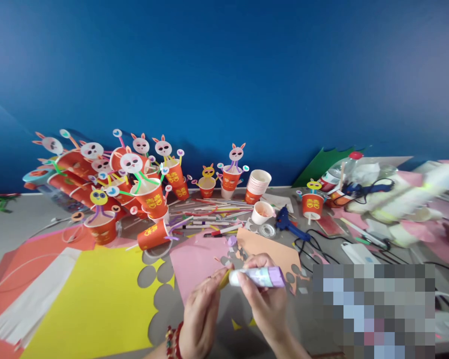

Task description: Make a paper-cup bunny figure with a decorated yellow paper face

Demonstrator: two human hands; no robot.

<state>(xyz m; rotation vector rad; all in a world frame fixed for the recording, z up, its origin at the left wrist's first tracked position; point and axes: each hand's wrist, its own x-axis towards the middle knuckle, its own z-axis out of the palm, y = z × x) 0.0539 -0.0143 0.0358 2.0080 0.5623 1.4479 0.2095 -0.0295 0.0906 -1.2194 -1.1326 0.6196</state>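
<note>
In the head view, my right hand [269, 304] is wrapped round a glue stick [260, 276] with a white body and a purple end. Its white end points left, against or very near a small yellow paper piece [224, 280]. My left hand [202, 309], with a red bead bracelet at the wrist, pinches that piece between its fingertips. Most of the yellow piece is hidden by the fingers. Just beyond the hands lie a pink paper sheet [194, 259], a peach sheet [269, 247] with cut-outs and a small purple cap-like object [232, 241].
Red paper cups [149, 199] with animal faces and pipe-cleaner arms crowd the back left. A yellow sheet [93, 299] with round holes covers the left. Markers [205, 222], stacked cups [258, 184] and a blue glue gun [290, 224] with cables stand behind. A blurred block covers the lower right.
</note>
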